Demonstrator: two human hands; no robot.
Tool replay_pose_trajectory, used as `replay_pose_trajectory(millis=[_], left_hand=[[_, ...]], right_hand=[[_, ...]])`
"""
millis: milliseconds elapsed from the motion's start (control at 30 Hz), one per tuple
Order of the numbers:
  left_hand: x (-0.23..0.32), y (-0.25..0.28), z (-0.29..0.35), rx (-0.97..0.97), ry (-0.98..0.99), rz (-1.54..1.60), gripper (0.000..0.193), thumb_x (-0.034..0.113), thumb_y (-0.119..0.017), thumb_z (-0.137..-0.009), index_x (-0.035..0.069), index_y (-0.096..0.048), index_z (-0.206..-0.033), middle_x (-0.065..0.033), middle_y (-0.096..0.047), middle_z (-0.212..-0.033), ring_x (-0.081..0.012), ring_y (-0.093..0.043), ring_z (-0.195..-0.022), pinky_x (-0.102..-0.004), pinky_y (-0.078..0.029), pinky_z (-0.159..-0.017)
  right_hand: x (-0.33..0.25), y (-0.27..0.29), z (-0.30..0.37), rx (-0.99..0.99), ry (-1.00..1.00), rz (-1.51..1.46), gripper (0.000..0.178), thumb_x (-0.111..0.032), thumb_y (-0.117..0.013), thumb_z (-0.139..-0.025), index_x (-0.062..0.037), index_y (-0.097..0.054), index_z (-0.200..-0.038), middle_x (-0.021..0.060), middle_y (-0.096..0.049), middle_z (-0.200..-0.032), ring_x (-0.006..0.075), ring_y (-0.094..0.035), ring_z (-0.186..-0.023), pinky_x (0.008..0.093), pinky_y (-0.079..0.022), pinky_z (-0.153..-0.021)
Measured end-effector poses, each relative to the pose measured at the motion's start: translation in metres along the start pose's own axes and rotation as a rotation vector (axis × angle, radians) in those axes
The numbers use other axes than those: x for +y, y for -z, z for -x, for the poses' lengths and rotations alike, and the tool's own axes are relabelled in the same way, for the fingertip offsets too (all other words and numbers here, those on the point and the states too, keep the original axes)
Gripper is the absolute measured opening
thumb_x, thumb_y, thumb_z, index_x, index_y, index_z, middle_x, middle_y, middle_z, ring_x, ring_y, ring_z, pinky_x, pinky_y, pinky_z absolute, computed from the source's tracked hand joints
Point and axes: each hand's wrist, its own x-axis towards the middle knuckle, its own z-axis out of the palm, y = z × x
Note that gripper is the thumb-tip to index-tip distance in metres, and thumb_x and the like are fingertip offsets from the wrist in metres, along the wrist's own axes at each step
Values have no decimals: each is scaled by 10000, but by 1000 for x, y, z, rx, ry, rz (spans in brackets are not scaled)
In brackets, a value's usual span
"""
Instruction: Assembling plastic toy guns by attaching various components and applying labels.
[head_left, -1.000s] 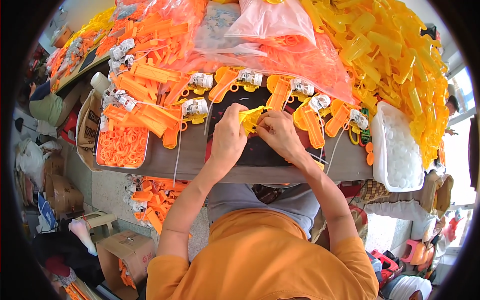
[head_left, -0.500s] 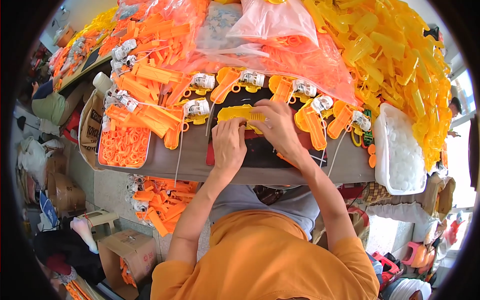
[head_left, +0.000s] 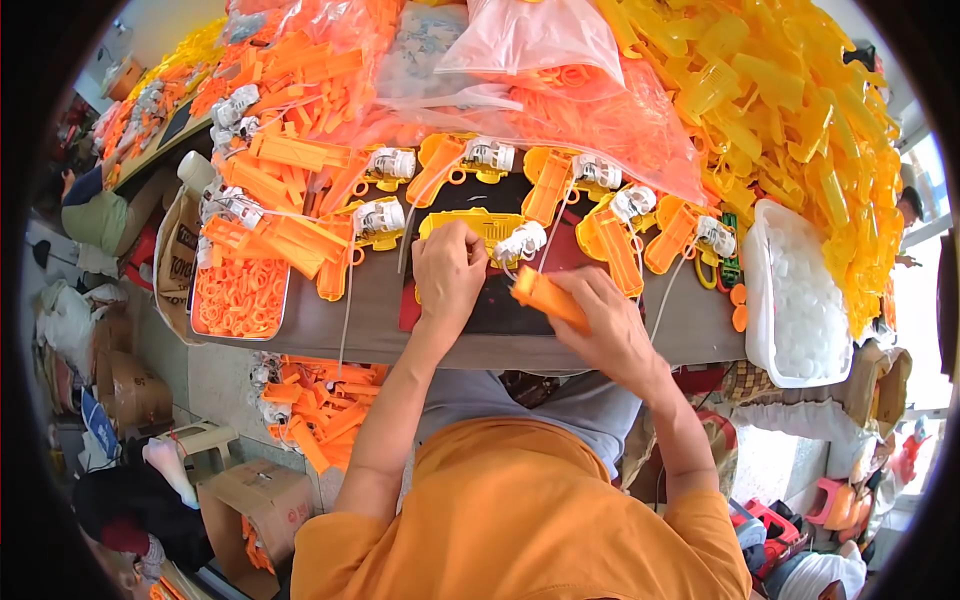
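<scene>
Head: rings point(head_left: 240, 298) fill tray point(head_left: 286, 300), white pieces point(head_left: 800, 300) bin point(head_left: 760, 335); right hand point(head_left: 610, 325) grips orange part point(head_left: 545, 297), left hand point(head_left: 449, 272) curled, hold unclear

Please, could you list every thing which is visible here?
Table: one, grey-brown, centre
Mat: one, black and red, on table
Yellow shell: one, yellow, on mat
Wired unit: one, white, shell's right end
Long part: one, orange, over mat's front
Assemblies: about six, mainly yellow and orange, around mat
Rings: many, orange, left tray
Tub: one, white, table's right
Small pieces: many, whitish, inside tub
Piled shells: countless, yellow, back right
Bags: several, pinkish or clear, back
Loose parts: many, orange, left and below table
Cartons: at least two, brown, lower left
Other people: at least two, one in green, picture edges
Left grip: one, bare, shell's left end
Right grip: one, bare, around long part
</scene>
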Motion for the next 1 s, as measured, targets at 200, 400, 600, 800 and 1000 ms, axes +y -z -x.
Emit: replay_pose_trajectory(millis=[200, 400, 600, 800, 1000], left_hand=[[-6, 15, 10, 2, -94, 165, 108, 97, -714, -840, 61, -635, -905, -68, -617, -834, -261, -593, -711, -378, -411, -732], [3, 11, 7, -18, -105, 168, 93, 97, -721, -826, 70, -665, -895, -48, -609, -840, -251, -591, -760, -364, -412, -737], [0, 13, 7, -43, -158, 63, 91, 80, -713, -824, 81, -680, -909, -37, -604, -876, -232, -594, -802, -366, -411, -792], [-2, 6, 7, -66, -45, 176, 119, 97, -703, -842, 94, -677, -959, -39, -582, -893, -222, -591, -832, -363, -410, -813], [-2, 15, 3, -128, -144, 136, 88, 99, -702, -839, 83, -676, -922, -33, -556, -880, -220, -585, -840, -367, -409, -813]], right_hand=[[25, 4, -93, 162, -49, -169, 291, -133, -684, -874, 5, -655, -1129, 165, -691, -915, 281, -698, -844, 348, -535, -748], [119, 13, -111, -133, -294, -157, 223, -198, -703, -879, 15, -670, -936, 48, -633, -735, 131, -594, -647, 298, -495, -611], [89, 32, -108, -182, -375, -291, 191, -170, -724, -852, -1, -655, -907, 33, -598, -728, 100, -565, -615, 268, -455, -489], [67, 52, -123, -79, -322, -414, 188, -147, -740, -835, -5, -662, -931, 61, -632, -775, 98, -577, -592, 281, -401, -420], [66, 57, -128, -93, -321, -5, 192, -146, -737, -827, -2, -632, -900, 99, -622, -748, 122, -624, -738, 324, -491, -562]])
